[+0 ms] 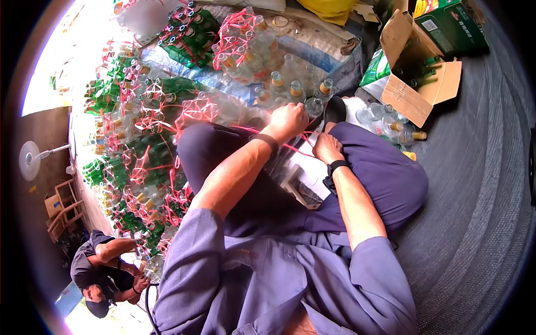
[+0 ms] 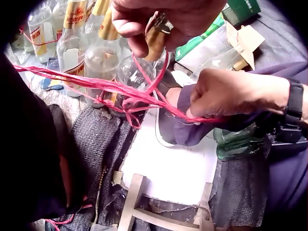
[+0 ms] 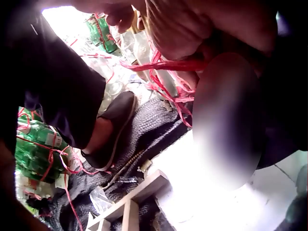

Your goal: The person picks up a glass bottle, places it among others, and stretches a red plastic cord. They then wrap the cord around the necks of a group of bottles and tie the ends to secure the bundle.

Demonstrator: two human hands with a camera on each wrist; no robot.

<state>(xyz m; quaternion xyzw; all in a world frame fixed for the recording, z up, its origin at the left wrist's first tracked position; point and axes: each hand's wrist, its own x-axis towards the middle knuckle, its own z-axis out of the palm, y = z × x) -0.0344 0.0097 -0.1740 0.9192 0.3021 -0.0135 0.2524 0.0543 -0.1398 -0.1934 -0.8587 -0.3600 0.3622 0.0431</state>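
Observation:
In the left wrist view my left hand (image 2: 166, 19) grips the gold-foiled neck of a clear glass bottle (image 2: 156, 43). A loop of red plastic string (image 2: 115, 91) crosses just below that neck. My right hand (image 1: 326, 148), with a black band at the wrist, pinches the same string, which runs taut toward the left past both hands. In the right wrist view the string (image 3: 168, 65) leads into the fingers of my right hand (image 3: 178, 29). Clear bottles with gold necks (image 2: 72, 53) stand close beside my left hand.
Red-tied bundles of green and clear bottles (image 1: 148, 123) fill the left. Opened cardboard boxes (image 1: 413, 100) stand at the upper right, near loose bottles (image 1: 385, 120). A white board (image 2: 168, 168) and a small frame (image 2: 166, 216) lie between my legs. Another person (image 1: 106, 268) sits at lower left.

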